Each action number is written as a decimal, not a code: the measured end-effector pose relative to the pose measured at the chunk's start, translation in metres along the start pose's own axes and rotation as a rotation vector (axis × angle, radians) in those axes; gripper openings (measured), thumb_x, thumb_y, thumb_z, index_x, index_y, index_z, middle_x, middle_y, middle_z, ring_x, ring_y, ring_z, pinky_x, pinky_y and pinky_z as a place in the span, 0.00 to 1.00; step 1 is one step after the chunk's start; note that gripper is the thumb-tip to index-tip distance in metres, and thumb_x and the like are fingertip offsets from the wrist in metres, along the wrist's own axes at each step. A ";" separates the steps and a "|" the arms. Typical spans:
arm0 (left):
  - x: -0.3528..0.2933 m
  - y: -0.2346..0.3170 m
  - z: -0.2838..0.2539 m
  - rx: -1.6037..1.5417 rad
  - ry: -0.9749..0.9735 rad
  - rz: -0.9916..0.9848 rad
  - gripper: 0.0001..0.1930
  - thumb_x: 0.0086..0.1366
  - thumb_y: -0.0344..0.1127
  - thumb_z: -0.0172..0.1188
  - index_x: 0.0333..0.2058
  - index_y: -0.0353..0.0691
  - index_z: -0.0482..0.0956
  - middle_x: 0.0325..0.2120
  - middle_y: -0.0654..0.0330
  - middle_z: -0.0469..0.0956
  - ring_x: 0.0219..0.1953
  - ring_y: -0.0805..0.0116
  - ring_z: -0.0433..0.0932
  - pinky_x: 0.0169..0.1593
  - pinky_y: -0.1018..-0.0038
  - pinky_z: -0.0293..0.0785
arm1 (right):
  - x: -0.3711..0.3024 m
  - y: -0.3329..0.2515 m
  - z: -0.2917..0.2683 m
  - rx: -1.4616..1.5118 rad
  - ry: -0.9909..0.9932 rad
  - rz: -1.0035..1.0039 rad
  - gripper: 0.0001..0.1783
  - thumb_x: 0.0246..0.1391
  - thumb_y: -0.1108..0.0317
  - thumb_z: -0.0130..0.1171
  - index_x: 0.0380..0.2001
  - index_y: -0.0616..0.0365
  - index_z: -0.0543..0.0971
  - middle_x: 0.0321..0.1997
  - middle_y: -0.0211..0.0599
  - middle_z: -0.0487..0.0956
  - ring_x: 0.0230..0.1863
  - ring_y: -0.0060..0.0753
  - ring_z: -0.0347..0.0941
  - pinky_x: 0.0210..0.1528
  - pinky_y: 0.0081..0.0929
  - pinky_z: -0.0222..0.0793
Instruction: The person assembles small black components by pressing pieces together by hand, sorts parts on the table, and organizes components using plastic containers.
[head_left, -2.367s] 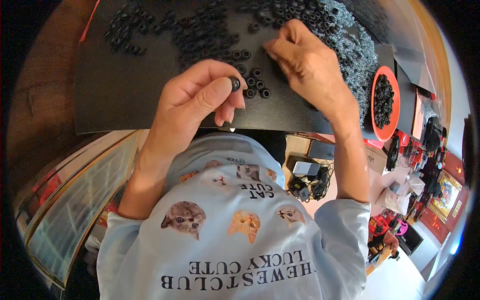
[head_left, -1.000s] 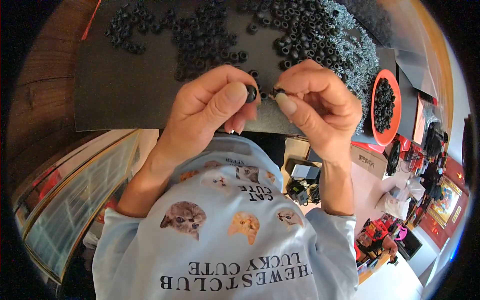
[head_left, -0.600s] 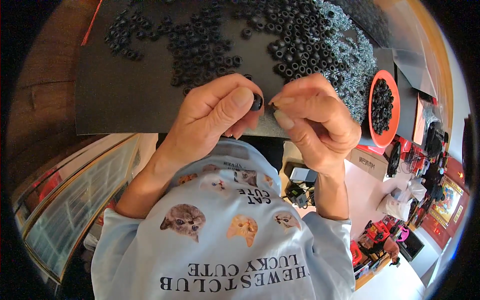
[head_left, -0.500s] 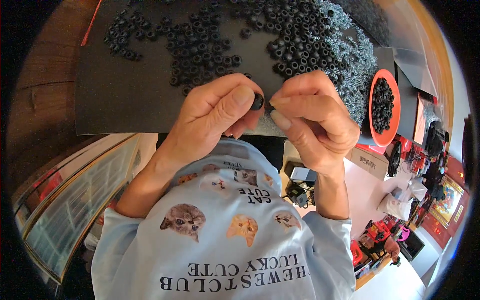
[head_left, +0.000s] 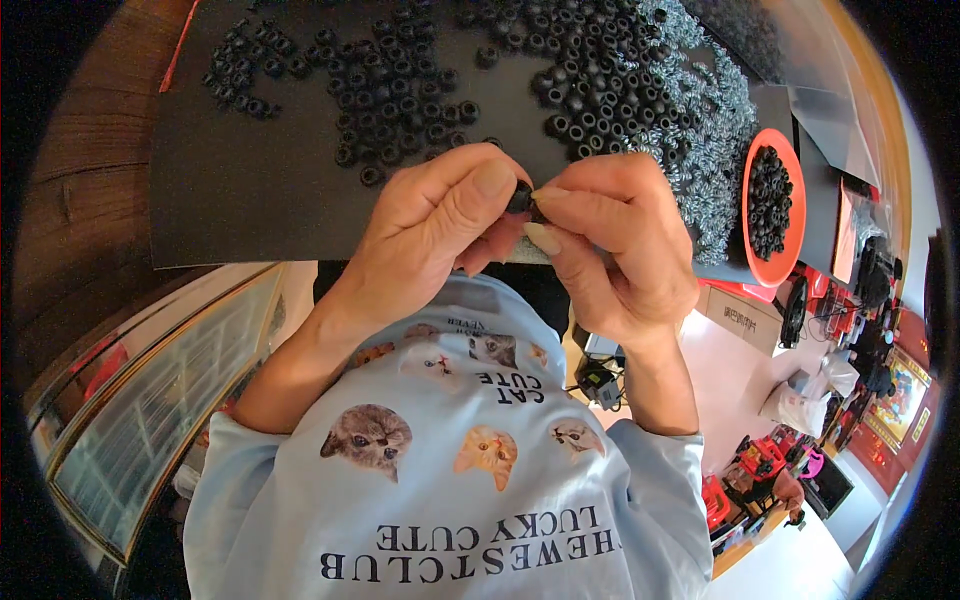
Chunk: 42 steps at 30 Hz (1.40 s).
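Over the near edge of the flat black bench, your left hand pinches a small glossy black cap; your right hand meets it, its grip unclear. Beyond, silvery metal coils lie between an orange oval bowl by the right edge and hollow black rings.

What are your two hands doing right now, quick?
Left hand: closed, holding a small black piece.
Right hand: curled, fingertips at that piece; whether it grips anything cannot be told.
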<state>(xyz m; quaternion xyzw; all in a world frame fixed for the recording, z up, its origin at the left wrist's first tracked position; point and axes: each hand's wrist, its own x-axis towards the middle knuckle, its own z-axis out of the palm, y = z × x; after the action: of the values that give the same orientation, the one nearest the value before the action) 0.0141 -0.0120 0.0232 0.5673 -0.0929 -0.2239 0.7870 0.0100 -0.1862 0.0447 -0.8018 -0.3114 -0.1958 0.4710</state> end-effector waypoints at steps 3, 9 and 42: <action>0.001 -0.002 0.001 0.008 0.009 0.024 0.19 0.71 0.47 0.46 0.34 0.35 0.74 0.16 0.66 0.69 0.18 0.82 0.63 0.21 0.84 0.59 | -0.003 0.001 0.001 -0.006 0.035 -0.027 0.13 0.37 0.84 0.62 0.31 0.67 0.77 0.30 0.44 0.74 0.28 0.37 0.72 0.27 0.24 0.69; 0.003 0.002 -0.003 0.136 -0.033 0.051 0.18 0.71 0.46 0.46 0.33 0.35 0.74 0.16 0.67 0.68 0.19 0.83 0.63 0.21 0.83 0.58 | 0.004 0.005 -0.012 0.220 -0.075 0.149 0.12 0.37 0.84 0.62 0.29 0.65 0.78 0.29 0.42 0.74 0.28 0.34 0.72 0.27 0.24 0.68; 0.011 0.007 -0.001 0.396 -0.132 0.163 0.19 0.69 0.47 0.47 0.35 0.34 0.75 0.26 0.63 0.71 0.20 0.79 0.66 0.23 0.81 0.61 | -0.009 -0.014 -0.021 -0.102 -0.045 0.090 0.12 0.36 0.84 0.65 0.28 0.67 0.77 0.24 0.45 0.77 0.21 0.33 0.73 0.19 0.22 0.66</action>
<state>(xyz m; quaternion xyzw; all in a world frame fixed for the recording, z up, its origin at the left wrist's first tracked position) 0.0259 -0.0144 0.0284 0.6854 -0.2319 -0.1739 0.6680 -0.0062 -0.2021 0.0582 -0.8422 -0.2750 -0.1720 0.4307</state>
